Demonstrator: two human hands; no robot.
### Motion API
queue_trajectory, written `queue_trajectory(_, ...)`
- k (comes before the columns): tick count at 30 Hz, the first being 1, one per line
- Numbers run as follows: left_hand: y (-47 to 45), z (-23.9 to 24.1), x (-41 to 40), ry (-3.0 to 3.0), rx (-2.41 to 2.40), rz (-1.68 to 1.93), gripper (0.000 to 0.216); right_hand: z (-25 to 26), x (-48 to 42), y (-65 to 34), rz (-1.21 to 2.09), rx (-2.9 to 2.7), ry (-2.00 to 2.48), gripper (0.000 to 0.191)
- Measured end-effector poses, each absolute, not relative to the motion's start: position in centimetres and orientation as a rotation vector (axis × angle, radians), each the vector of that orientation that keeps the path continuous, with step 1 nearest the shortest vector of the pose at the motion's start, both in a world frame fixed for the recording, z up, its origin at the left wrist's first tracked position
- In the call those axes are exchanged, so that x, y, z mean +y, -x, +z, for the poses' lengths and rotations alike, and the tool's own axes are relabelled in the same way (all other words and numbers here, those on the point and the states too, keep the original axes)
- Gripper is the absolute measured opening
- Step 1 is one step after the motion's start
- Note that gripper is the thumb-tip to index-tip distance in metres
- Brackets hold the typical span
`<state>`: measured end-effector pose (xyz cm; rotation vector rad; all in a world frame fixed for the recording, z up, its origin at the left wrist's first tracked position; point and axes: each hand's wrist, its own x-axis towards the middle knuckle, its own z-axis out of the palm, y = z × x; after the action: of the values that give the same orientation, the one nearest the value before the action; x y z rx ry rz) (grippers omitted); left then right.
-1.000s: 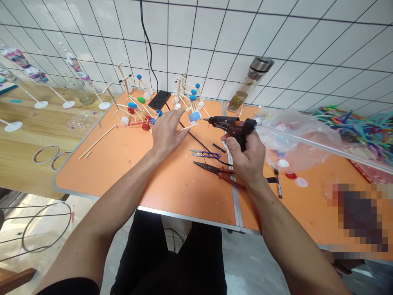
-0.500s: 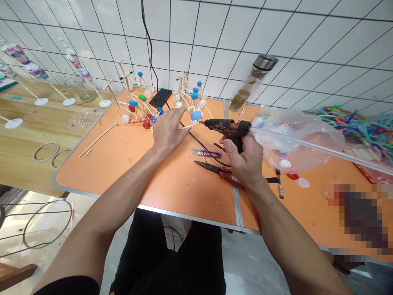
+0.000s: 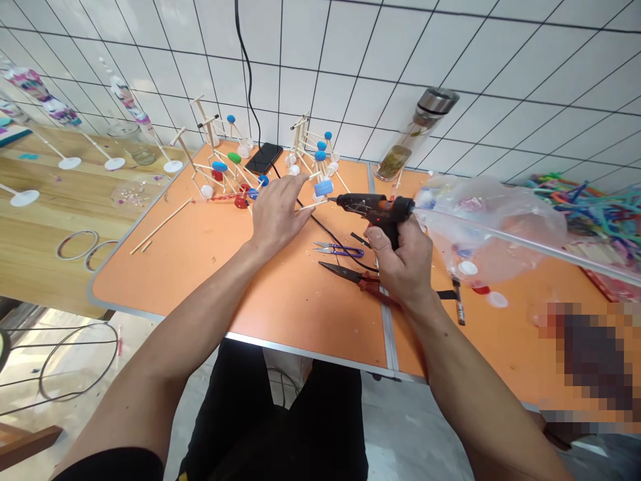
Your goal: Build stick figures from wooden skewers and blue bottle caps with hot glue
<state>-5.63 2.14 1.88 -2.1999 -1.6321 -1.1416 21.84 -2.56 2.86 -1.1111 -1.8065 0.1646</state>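
My right hand (image 3: 403,264) is wrapped round the handle of a black hot glue gun (image 3: 373,206). A long clear glue stick (image 3: 501,237) juts out of its back end. The nozzle meets, or nearly meets, the end of a thin wooden stick (image 3: 315,204). My left hand (image 3: 280,210) pinches that stick between thumb and fingers, which partly hide it. A light blue piece (image 3: 323,188) sits just above the stick; whether they are joined I cannot tell. Under the glue gun lie purple-handled thread snips (image 3: 338,250) and dark-bladed pliers or shears (image 3: 345,274).
Stick models with coloured caps (image 3: 220,167) stand at the back, near a black phone (image 3: 264,159). A glass bottle (image 3: 415,137) leans by the tiled wall. A clear plastic bag (image 3: 501,214) lies right. A black cord (image 3: 325,230) crosses the orange table (image 3: 280,300).
The view has shifted very slightly. Both hands keep their grip, and the glue gun's nozzle stays at the end of the stick.
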Motion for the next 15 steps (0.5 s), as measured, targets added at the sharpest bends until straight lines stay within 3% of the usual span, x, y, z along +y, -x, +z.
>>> queue_trajectory(15, 5.69, 1.77, 2.18, 2.183, -1.631, -1.140, 0.056, 2.78, -2.73, -21.74, 0.197, -1.806, 1.113, 0.044)
